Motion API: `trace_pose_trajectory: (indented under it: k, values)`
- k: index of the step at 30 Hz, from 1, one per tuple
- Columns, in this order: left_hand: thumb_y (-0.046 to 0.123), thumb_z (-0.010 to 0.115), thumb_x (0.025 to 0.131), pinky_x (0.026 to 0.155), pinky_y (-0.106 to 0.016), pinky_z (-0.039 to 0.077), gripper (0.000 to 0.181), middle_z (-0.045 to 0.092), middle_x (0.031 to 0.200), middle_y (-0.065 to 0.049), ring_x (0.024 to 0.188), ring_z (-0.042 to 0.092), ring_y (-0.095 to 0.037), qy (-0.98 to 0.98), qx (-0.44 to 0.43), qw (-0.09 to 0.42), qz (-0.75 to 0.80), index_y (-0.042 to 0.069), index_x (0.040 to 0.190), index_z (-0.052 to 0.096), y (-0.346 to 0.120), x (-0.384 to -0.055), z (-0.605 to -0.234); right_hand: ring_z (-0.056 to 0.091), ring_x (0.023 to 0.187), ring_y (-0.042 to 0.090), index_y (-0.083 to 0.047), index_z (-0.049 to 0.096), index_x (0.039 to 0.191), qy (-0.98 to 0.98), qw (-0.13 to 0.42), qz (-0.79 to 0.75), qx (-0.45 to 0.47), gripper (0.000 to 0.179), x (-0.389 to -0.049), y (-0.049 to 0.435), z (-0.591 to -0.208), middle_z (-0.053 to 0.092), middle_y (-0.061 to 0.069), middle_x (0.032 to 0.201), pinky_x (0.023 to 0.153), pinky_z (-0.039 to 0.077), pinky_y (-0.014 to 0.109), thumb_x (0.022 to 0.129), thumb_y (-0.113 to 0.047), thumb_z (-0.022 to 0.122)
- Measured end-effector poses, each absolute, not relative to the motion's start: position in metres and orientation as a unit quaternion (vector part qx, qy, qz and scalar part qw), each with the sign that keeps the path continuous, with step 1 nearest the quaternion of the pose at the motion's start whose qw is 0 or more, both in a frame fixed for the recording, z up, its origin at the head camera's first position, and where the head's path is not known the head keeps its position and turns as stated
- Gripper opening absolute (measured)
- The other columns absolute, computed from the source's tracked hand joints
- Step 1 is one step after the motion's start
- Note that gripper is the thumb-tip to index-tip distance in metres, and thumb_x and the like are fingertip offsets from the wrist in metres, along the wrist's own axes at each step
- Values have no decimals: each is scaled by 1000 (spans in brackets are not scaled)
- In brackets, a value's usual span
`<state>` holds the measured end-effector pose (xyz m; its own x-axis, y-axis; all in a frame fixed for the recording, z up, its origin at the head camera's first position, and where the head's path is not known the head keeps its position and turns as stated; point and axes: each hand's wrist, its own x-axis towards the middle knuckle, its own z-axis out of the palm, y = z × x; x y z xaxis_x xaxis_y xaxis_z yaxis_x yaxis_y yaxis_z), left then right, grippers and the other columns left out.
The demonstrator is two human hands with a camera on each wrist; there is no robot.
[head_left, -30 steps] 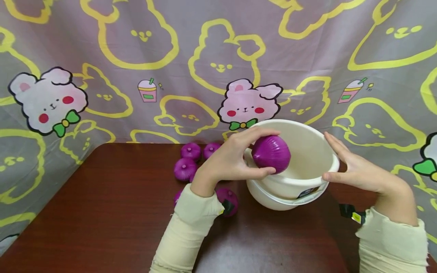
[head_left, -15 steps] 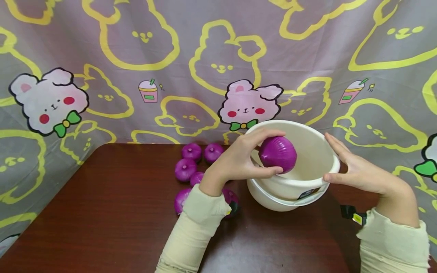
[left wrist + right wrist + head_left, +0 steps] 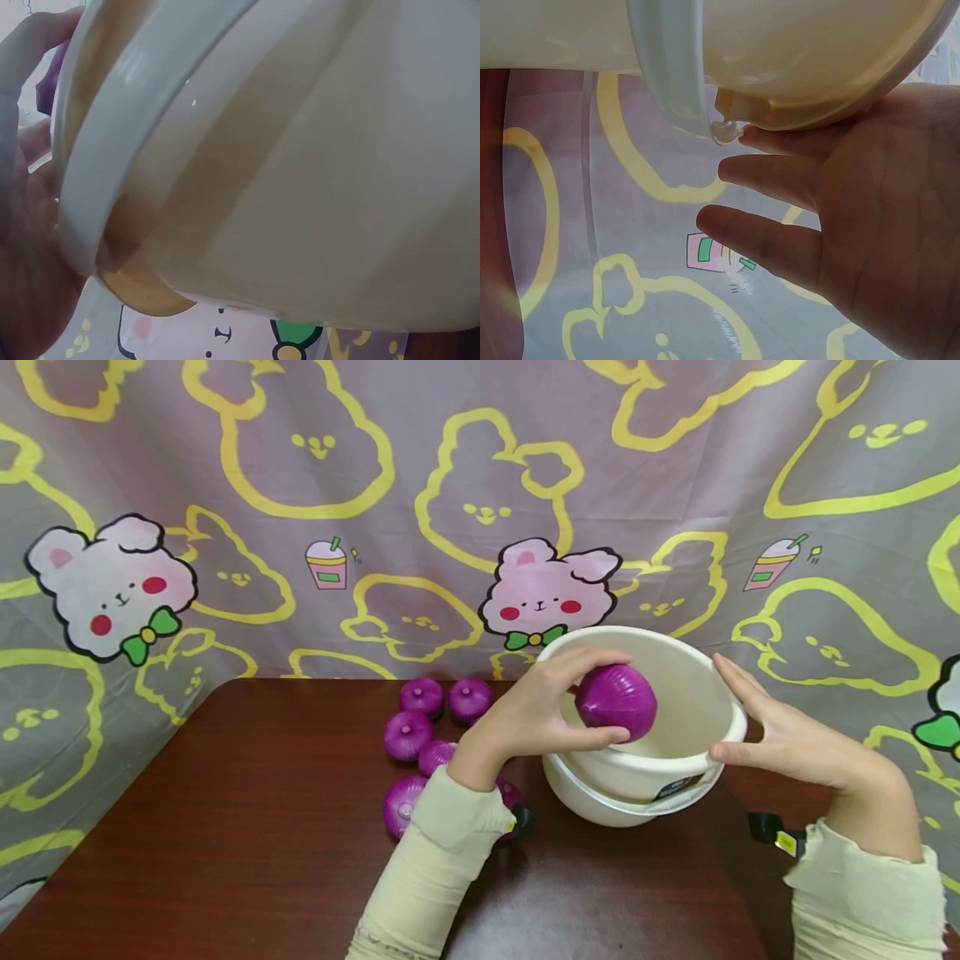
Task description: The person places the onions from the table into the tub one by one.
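In the head view my left hand (image 3: 536, 706) holds a shiny purple onion (image 3: 618, 702), thumb below and fingers above. The onion is over the near-left part of the mouth of a white bucket (image 3: 686, 693), whose handle (image 3: 120, 127) hangs down around its side. My right hand (image 3: 787, 727) touches the bucket's right rim with thumb and forefinger spread. In the right wrist view the fingers (image 3: 765, 244) of that hand are straight and spread beside the bucket. The bucket hides most of the held onion in the left wrist view.
Several purple onions (image 3: 408, 735) stand on the dark brown table (image 3: 225, 827) left of the bucket, some partly behind my left forearm. A patterned curtain (image 3: 420, 552) hangs behind the table.
My left hand has moved a little right with the onion, farther over the bucket's mouth. My right hand and the bucket stay nearly still.
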<state>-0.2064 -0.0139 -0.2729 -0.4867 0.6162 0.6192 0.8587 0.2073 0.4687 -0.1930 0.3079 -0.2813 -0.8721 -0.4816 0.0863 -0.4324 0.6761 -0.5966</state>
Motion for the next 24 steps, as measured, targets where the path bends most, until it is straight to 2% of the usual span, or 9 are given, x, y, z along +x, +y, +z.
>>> trace_pose_trajectory:
  k: [13,18,24]
  values:
    - [31,85,78,107,-14,39,71,62,133,-4,121,58,-10,-787,-481,130,-363,9,138,54,-10,-206,-273,8,145,55,-19,-7,160,915,37,-314,-252,113,-195,309,-283,-6,21,166,100,21,81,83,-21,75]
    - [32,83,81,110,-15,37,68,61,137,-4,127,56,-13,-789,-485,131,-353,9,138,54,-12,-205,-273,6,146,53,-19,-6,160,913,34,-317,-256,112,-196,309,-284,-6,20,166,103,18,80,83,-21,75]
    - [34,81,82,113,-15,34,68,59,139,-4,131,51,-11,-795,-480,129,-347,11,140,53,-13,-204,-274,5,146,54,-20,-7,160,914,38,-316,-253,112,-195,309,-283,-7,20,166,102,18,81,83,-22,75]
